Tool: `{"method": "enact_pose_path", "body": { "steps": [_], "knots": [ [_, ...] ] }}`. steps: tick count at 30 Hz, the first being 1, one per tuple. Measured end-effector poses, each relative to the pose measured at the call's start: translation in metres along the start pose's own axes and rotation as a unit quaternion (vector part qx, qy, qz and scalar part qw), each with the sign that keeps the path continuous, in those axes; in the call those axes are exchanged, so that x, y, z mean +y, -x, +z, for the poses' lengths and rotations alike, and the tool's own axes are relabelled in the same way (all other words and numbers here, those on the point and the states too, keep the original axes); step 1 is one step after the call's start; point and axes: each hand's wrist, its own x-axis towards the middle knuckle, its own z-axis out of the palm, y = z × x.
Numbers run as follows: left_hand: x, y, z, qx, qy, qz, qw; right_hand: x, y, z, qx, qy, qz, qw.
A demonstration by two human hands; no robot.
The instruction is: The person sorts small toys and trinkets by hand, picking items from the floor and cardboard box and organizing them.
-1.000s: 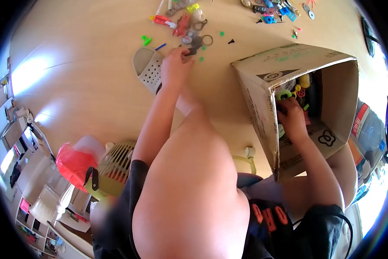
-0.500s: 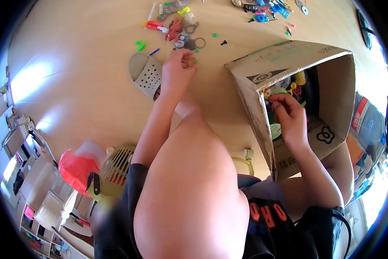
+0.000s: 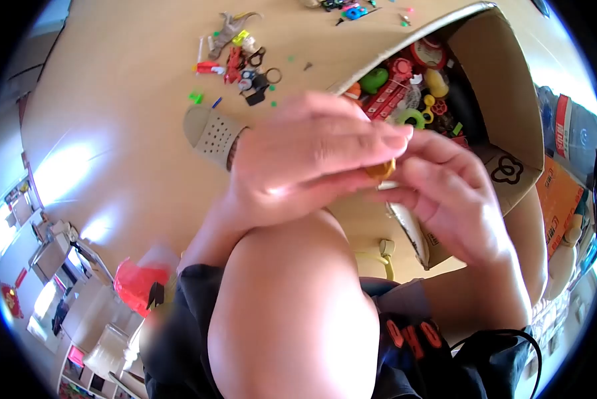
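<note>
1. In the head view, the left hand (image 3: 298, 159) has its fingers rather straight and close together, and a small yellow-gold piece (image 3: 381, 170) is held between its fingers and thumb.
2. The right hand (image 3: 458, 193) is half curled, with its fingertips just beside this piece. It is blurred, so I cannot tell if it grips something.
3. Behind the hands, the brown cardboard box (image 3: 511, 100) is tilted, with its mouth facing the person. Inside are a round green object (image 3: 373, 80), a light-green ring (image 3: 411, 118) and other coloured plastic things.
4. On the pale floor (image 3: 125, 133), a red figure (image 3: 233, 63), a black piece (image 3: 254, 98) and a bright green piece (image 3: 196, 97) lie near a beige clog with holes (image 3: 215, 136).
5. In my judgement, the step in hand is handling the small piece with both hands; the next move calls for a light, exact pinch.
</note>
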Motion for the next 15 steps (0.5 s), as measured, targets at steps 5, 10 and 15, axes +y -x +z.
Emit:
{"method": "enact_pose_path", "body": {
  "steps": [5,10,15],
  "knots": [
    [0.012,0.002,0.018,-0.051,-0.045,-0.068,0.995,0.024,-0.001,-0.019,0.006,0.026,-0.004,1.0],
    [0.0,-0.003,0.023,-0.056,-0.114,-0.043,0.991,0.03,-0.005,-0.05,0.113,0.076,-0.028,0.99],
    [-0.021,0.035,0.023,0.298,-0.075,-0.21,0.928,0.024,-0.019,-0.089,0.227,0.239,-0.02,0.944]
  ]
}}
